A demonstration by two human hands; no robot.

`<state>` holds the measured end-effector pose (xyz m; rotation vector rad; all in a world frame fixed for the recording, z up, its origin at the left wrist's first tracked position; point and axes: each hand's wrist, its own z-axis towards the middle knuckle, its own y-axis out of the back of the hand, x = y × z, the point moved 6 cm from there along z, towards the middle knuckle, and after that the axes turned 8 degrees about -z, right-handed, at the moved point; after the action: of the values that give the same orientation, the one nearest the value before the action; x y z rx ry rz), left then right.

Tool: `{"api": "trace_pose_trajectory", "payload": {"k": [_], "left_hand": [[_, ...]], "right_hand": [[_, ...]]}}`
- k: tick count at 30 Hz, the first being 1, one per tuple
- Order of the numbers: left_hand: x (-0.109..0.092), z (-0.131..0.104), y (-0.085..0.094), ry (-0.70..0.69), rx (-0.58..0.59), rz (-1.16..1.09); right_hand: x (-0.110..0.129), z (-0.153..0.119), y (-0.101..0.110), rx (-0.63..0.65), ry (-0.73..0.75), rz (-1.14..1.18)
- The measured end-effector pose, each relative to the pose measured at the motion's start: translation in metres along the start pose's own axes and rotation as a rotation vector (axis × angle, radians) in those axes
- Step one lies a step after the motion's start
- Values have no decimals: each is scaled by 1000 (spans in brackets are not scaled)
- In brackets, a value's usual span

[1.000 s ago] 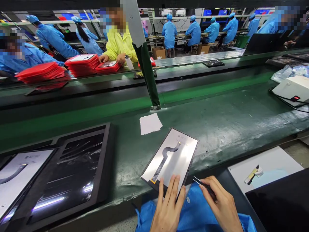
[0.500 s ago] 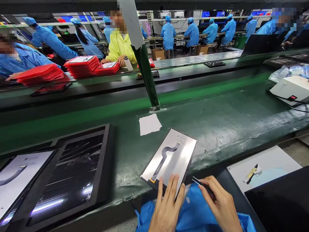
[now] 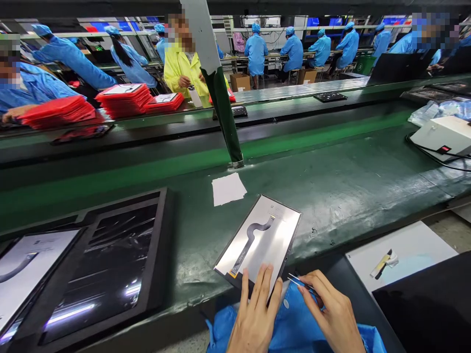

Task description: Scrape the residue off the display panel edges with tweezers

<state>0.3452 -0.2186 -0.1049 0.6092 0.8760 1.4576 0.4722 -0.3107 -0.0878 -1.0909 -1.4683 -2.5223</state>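
A display panel (image 3: 263,233) with a silvery back lies tilted on the green bench near its front edge. A dark flex cable (image 3: 250,240) curves in an S along that back. Stretched flat, the fingers of my left hand (image 3: 255,306) rest on the panel's lower end. Just right of the panel, my right hand (image 3: 333,309) is closed around a pair of tweezers (image 3: 300,282). The two slim tips point left at the panel's edge without touching it, slightly apart, and nothing shows between them.
Left on the bench (image 3: 331,171), a black foam tray (image 3: 167,235) holds a dark screen; another panel (image 3: 40,260) lies beside it. White paper sheets (image 3: 228,189) lie before a post (image 3: 230,127). A white box (image 3: 447,137) with cables stands right. Co-workers sit beyond, near red stacks (image 3: 125,102).
My right hand has shifted slightly left and down with the tweezers. My left hand and the panel stay put. Across the bench, a person in yellow has raised a hand off the red stack.
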Motion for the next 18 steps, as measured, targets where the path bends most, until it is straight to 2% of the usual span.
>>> {"api": "trace_pose_trajectory", "payload": {"k": [6,14,18], "left_hand": [[2,-2,2,-39,23,-7],[1,-2,-3,21,8,-8],[3,-1,0,-10,5,-31]], "right_hand": [[4,-1,1,-4,20,-19],[6,1,2,-9,20,-39],[9,2,1,1,40,-69]]}}
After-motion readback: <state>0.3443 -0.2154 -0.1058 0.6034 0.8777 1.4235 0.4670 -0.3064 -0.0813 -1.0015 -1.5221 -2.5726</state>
